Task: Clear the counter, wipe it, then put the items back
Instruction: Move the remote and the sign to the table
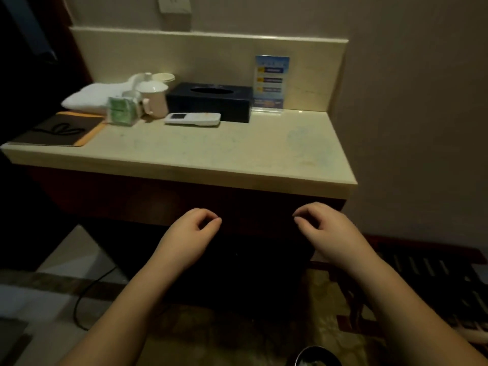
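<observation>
2 empty hands hang in front of a counter with its items along the back.

Nearest, the left hand (190,235) and right hand (327,231) hover below the counter (211,151) edge, fingers loosely curled and holding nothing, well apart from each other. On the counter's left front corner lies a dark folder (56,130). Behind it, a white remote (192,119) lies just in front of a black tissue box (210,101). Left of the box stand a lidded mug (154,100), a green packet (120,112) and a folded white towel (92,97). A blue sign (270,83) stands at the back wall, right of the box.
</observation>
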